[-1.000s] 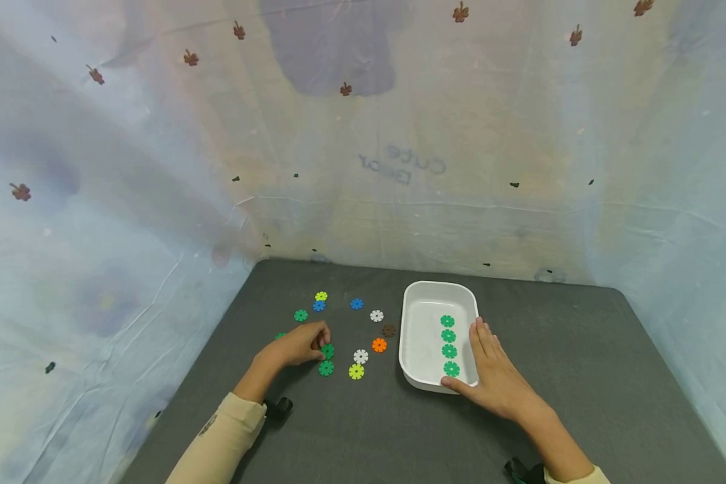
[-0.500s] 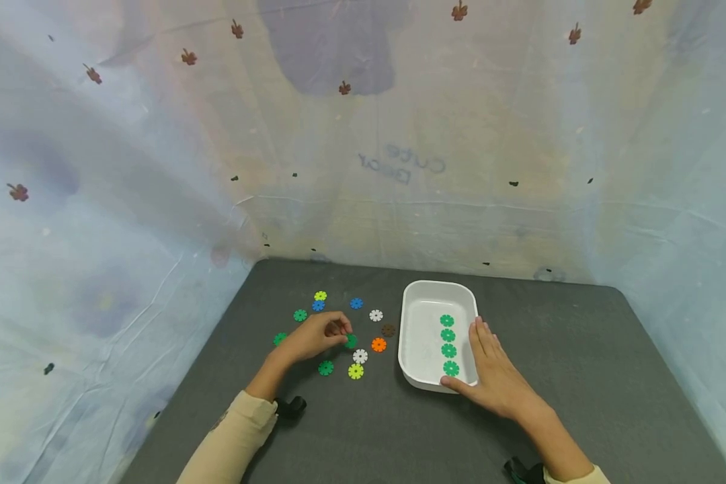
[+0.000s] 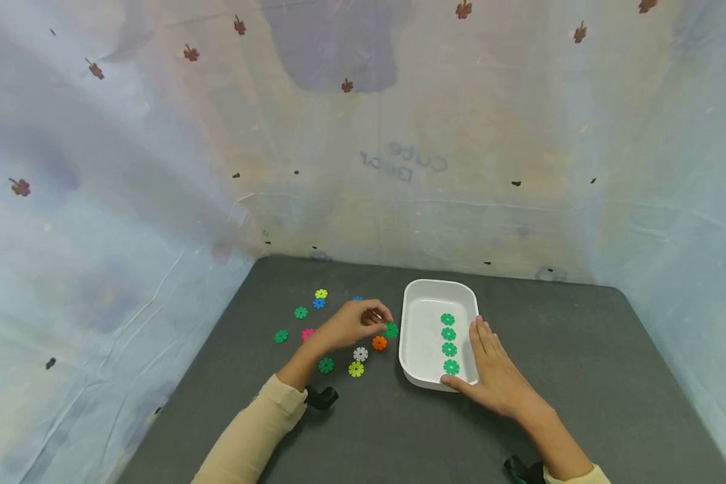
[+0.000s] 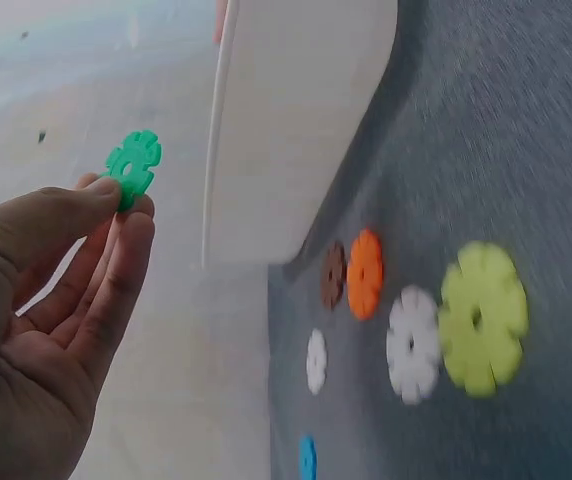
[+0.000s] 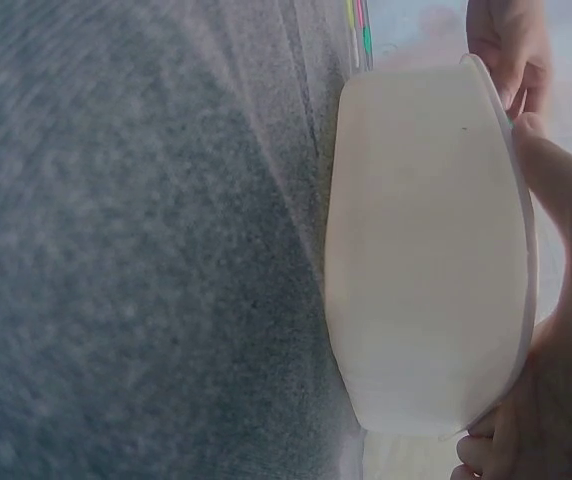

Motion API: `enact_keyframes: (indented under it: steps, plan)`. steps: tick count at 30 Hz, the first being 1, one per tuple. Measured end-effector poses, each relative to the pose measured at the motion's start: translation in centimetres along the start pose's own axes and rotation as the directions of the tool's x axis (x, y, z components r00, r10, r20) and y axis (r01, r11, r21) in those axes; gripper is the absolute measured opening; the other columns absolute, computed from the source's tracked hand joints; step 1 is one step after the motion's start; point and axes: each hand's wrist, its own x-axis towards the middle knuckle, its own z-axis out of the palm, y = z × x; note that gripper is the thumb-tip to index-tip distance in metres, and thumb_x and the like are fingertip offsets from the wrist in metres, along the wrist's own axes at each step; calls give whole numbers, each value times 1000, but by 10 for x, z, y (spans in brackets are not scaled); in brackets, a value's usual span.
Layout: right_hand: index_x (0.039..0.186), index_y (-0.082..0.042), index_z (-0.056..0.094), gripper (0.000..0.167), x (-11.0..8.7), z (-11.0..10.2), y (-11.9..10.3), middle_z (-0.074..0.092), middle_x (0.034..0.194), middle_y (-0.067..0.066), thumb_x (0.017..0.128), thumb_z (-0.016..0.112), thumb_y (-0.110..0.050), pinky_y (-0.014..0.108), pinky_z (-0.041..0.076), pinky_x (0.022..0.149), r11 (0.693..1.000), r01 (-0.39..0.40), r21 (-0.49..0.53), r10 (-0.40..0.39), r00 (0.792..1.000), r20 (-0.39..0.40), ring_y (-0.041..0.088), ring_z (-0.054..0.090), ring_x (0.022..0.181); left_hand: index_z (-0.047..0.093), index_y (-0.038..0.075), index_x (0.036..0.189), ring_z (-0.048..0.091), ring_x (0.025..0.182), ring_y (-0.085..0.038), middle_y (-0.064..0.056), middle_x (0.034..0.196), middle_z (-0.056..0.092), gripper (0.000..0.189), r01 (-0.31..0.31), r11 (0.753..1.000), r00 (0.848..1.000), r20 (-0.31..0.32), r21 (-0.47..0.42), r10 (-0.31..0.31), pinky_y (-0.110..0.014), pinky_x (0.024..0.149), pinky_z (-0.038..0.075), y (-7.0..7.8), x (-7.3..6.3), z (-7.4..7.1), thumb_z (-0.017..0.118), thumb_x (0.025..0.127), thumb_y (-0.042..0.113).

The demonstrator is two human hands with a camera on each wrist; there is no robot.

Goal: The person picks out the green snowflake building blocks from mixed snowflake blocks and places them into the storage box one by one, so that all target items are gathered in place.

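Note:
My left hand (image 3: 352, 324) is just left of the white tray (image 3: 419, 343), above the table. Its thumb and fingertips pinch a green flower-shaped disc (image 4: 134, 165) with a notched edge and a hole in the middle. My right hand (image 3: 497, 382) lies along the tray's right side, its fingers straight on the rim and the thumb at the near right corner. Inside the tray, several green discs (image 3: 449, 349) form a row front to back near the right wall. Below the left hand lie an orange disc (image 3: 379, 343) and a brown disc (image 4: 333, 275).
Left of the tray, more discs are scattered on the dark grey table (image 3: 375, 437): a pink one (image 3: 307, 334), white (image 3: 360, 354), yellow-green (image 3: 355, 369), blue (image 3: 318, 304) and several green (image 3: 326, 366). A printed cloth (image 3: 314, 222) hangs behind the table.
From the loose discs, my left hand has lifted the green disc and carried it rightward to the tray's left edge. A pink disc has come into view. The right hand stays put.

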Motion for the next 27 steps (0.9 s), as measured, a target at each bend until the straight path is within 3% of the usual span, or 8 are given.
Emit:
enact_keyframes:
  steps: [6,14,21,27]
  plan:
    - [168,8,10,130,1,0,0,7,176,30,90,73,-73,64,19,129,1000,-12,1,12,1000,17,48,11,163,73,18,117,75,103,-25,7,108,75,13,-24,1000,996,88,1,24,-26,84,61,9,21,15,74,104,14]
    - [168,8,9,129,2,-1,-2,5,176,29,90,72,-73,63,18,129,1000,-16,14,16,999,29,48,11,163,76,19,111,70,94,0,10,106,75,11,-78,994,975,213,70,62,-21,84,59,19,46,29,76,102,12]
    - [169,6,8,129,1,-1,-1,4,177,28,91,73,-73,62,16,130,1000,-14,24,14,1000,28,46,9,164,75,15,108,68,94,0,5,105,75,7,-124,979,948,309,164,69,-17,84,56,28,65,46,74,104,10]
    - [168,9,10,127,0,-1,-1,7,175,31,92,74,-70,62,17,130,999,16,28,-16,1000,3,49,11,163,76,16,104,66,91,1,11,98,72,9,-141,956,918,395,257,29,-15,82,54,34,80,58,77,101,7]
